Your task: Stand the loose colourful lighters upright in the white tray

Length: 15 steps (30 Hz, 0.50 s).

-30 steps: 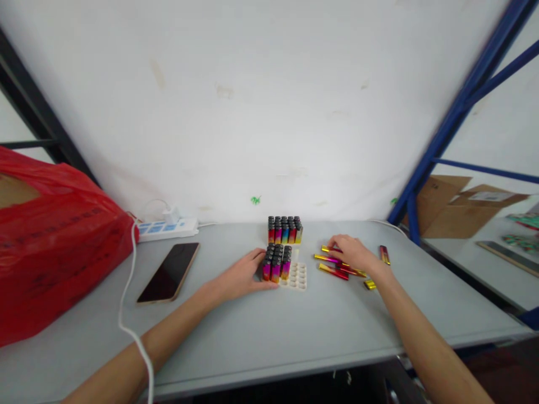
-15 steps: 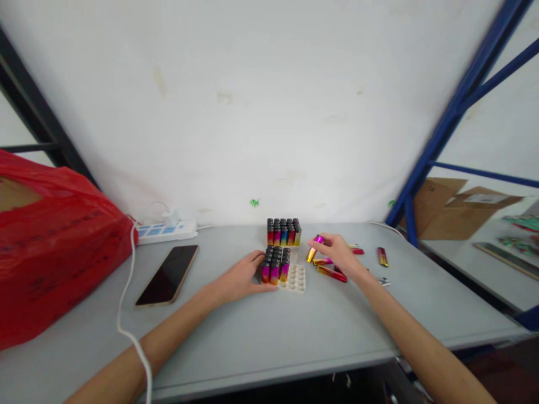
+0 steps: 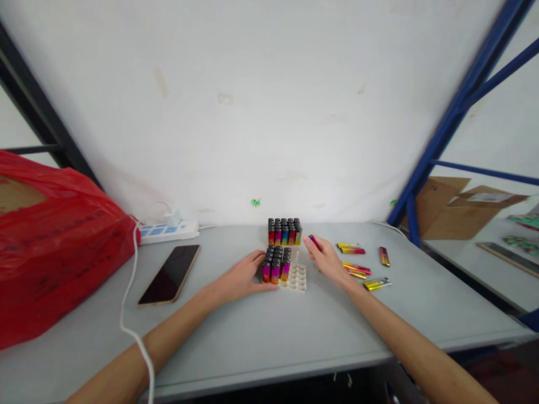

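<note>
Several cigarette lighters (image 3: 275, 271) with black tops and pink-to-orange bodies stand upright in a pale tray with round-edged slots (image 3: 298, 279). The tray's right-hand slots hold nothing. My left hand (image 3: 242, 278) curls round the left side of the tray, fingers behind and thumb along the front. Right of the tray, my right hand (image 3: 326, 259) is closed on a purple lighter (image 3: 314, 241), its black top up and most of its body hidden by the fingers. Loose lighters (image 3: 356, 270) lie on the table near that wrist, partly covered by it.
A second block of upright lighters (image 3: 284, 232) stands behind the tray, near the wall. More lighters (image 3: 351, 248) lie to the right. At left are a phone (image 3: 169, 275), a power strip (image 3: 169, 231), a white cable (image 3: 128, 303) and a red bag (image 3: 63, 252).
My right hand has turned the lighter from tilted to more upright, wrapping its fingers further round it. More loose lighters show beside the wrist. My left hand stays at the tray.
</note>
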Available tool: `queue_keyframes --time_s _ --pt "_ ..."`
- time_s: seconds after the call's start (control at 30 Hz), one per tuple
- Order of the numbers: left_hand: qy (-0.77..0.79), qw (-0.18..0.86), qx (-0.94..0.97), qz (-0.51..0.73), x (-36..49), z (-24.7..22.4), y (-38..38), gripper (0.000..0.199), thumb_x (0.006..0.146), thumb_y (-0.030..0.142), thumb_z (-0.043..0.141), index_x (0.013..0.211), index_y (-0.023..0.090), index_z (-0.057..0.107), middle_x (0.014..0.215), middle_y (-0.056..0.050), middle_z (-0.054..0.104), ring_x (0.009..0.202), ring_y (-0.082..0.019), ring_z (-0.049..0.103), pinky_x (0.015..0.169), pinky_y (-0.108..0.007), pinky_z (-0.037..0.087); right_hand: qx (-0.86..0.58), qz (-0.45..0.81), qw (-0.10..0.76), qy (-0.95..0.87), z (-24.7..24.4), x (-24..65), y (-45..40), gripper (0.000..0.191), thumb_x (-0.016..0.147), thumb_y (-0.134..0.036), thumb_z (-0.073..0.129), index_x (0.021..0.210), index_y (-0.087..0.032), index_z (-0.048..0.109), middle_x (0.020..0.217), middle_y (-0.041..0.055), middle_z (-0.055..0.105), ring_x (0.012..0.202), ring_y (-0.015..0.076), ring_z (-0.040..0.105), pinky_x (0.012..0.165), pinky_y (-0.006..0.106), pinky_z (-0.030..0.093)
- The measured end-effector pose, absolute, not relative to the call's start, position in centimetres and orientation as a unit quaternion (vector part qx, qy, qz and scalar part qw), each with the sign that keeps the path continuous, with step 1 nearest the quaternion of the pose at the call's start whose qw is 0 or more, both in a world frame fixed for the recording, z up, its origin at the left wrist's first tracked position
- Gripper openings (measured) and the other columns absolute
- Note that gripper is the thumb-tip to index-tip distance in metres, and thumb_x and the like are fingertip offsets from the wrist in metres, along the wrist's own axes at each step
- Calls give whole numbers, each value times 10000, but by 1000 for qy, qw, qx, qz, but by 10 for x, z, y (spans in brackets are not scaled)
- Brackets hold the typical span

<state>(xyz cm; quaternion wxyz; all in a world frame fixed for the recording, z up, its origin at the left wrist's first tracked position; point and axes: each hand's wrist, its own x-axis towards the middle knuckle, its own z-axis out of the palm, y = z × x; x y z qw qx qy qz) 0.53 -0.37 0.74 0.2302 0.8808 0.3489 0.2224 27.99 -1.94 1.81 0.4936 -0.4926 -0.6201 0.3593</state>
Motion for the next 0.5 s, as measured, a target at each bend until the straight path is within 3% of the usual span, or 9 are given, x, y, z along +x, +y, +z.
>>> queue_keyframes --time_s 0.2,0.37,0.5 --pt "342 226 883 229 4 5 -3 676 839 564 850 1366 199 637 1386 -139 648 1307 -364 638 1189 -495 494 -548 222 459 -663 16 276 -21 585 937 -700 497 590 -245 373 565 -45 343 573 130 341 554 298 236" --pt "345 221 883 229 4 3 -2 683 836 562 858 1374 203 637 1391 -129 649 1306 -349 639 1188 -483 497 -532 217 462 -676 18 275 -23 454 936 -582 465 629 -251 415 566 -39 421 566 146 393 555 299 276" --pt "343 224 884 225 5 6 -3 688 840 549 862 1390 203 634 1410 -132 643 1329 -348 625 1207 -479 479 -523 196 457 -692 23 275 -28 461 1008 -602 448 709 -251 439 604 -43 464 588 154 434 573 294 314"
